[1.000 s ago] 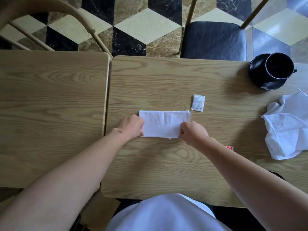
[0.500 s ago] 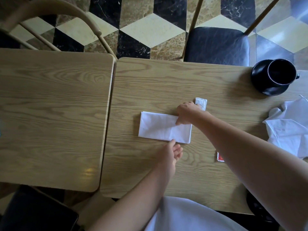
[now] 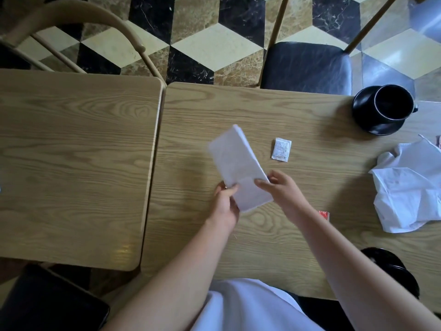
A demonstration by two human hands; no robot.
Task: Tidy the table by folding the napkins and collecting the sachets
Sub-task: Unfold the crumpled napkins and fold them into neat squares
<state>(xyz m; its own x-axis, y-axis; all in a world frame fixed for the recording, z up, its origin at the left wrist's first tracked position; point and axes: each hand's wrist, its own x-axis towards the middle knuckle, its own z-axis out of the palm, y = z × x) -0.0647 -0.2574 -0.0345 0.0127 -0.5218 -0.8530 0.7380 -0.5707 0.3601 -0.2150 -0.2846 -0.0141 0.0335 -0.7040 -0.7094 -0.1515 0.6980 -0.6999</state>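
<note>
A folded white napkin [image 3: 236, 163] is lifted off the wooden table [image 3: 274, 235], tilted with its far end up and to the left. My left hand [image 3: 225, 201] pinches its near left edge. My right hand [image 3: 280, 187] grips its near right edge. A white sachet [image 3: 281, 149] lies flat on the table just right of the napkin. A red sachet [image 3: 324, 215] peeks out beside my right forearm. A crumpled white napkin [image 3: 410, 187] lies unfolded at the right edge.
A black cup on a black saucer [image 3: 384, 108] stands at the far right. A second wooden table [image 3: 71, 163] adjoins on the left. A dark cushioned chair [image 3: 305, 65] sits across the table. A black round object [image 3: 391, 268] shows at the near right edge.
The folded napkin lay flat on the table under my hands; now both hands hold it lifted and turned diagonally. My right hand came back from near the white sachet.
</note>
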